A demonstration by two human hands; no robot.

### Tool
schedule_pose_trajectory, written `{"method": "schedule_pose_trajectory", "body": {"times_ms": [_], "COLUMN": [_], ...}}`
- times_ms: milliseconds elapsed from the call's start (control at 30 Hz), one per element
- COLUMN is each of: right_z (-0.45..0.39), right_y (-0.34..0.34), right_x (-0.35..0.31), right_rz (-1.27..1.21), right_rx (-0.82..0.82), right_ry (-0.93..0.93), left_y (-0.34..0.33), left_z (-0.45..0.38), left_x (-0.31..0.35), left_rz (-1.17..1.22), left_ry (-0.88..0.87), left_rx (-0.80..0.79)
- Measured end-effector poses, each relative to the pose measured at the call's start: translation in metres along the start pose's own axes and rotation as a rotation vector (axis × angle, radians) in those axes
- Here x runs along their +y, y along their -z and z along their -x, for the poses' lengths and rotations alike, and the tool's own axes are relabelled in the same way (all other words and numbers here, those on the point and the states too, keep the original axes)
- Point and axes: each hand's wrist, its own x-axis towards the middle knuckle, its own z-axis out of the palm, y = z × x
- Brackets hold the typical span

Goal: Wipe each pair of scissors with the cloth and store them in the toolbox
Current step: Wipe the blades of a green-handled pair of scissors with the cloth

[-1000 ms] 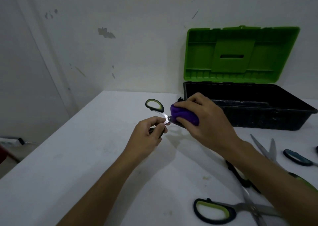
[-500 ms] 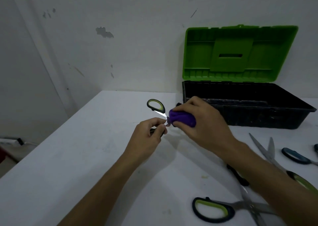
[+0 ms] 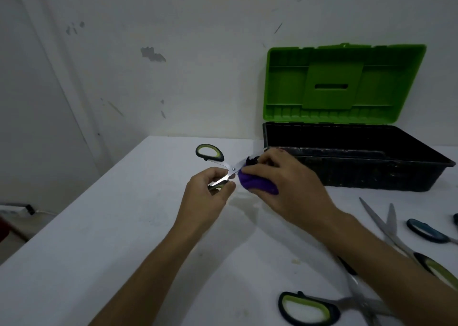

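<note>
My left hand [image 3: 207, 196] grips the lower handle of a pair of black-and-green scissors [image 3: 210, 153], held above the white table [image 3: 99, 239]. The upper handle loop sticks up to the left. My right hand [image 3: 280, 186] is closed on a purple cloth [image 3: 257, 185] wrapped over the blades, just right of the pivot screw; the blade tips are hidden. The toolbox [image 3: 371, 174] stands behind my right hand, black tray open, green lid [image 3: 344, 85] upright against the wall.
More scissors lie on the table at the right: a green-handled pair [image 3: 307, 308] near the bottom edge, another green-handled pair [image 3: 386, 229] with long blades, and a blue-handled pair [image 3: 428, 231]. The table's left edge drops to the floor.
My right hand has slid the cloth along the blades away from the pivot, so more bare metal and the screw show near my left hand. The scissors' handle sits slightly further left.
</note>
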Motion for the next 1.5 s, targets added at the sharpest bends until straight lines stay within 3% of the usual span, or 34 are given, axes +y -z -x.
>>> {"method": "schedule_pose_trajectory", "body": {"times_ms": [133, 267, 500, 767, 867, 1033, 1233, 1300, 1400, 1500], "right_z": [0.004, 0.008, 0.003, -0.003, -0.004, -0.005, -0.006, -0.005, -0.003, -0.002], "right_y": [-0.004, 0.006, 0.013, 0.024, 0.026, 0.026, 0.025, 0.021, 0.015, 0.012], "right_x": [0.017, 0.035, 0.023, 0.014, 0.014, 0.020, 0.012, 0.008, 0.005, 0.003], "right_rz": [0.132, 0.187, 0.067, -0.024, -0.089, -0.250, -0.434, -0.444, -0.461, -0.479], "right_rx": [0.039, 0.110, 0.154, 0.155, 0.143, 0.155, 0.144, 0.110, 0.063, 0.019], "right_ry": [0.029, -0.066, -0.059, -0.072, -0.100, -0.197, -0.248, -0.242, -0.244, -0.249], "left_y": [0.001, 0.006, 0.006, 0.015, 0.017, 0.020, 0.017, 0.012, 0.007, 0.005], "left_z": [-0.001, -0.003, 0.003, -0.003, -0.007, -0.006, -0.011, -0.009, -0.003, -0.001], "left_x": [0.006, 0.001, 0.000, -0.013, -0.019, -0.014, -0.001, 0.003, 0.005, 0.004], "left_rz": [0.048, 0.050, -0.563, -0.764, -0.846, -0.548, 0.115, 0.379, 0.537, 0.573], "left_ry": [0.081, 0.077, -0.177, -0.515, -0.551, -0.408, 0.219, 0.342, 0.358, 0.316], "left_rx": [-0.036, 0.037, 0.174, 0.281, 0.308, 0.231, 0.011, -0.076, -0.209, -0.200]}}
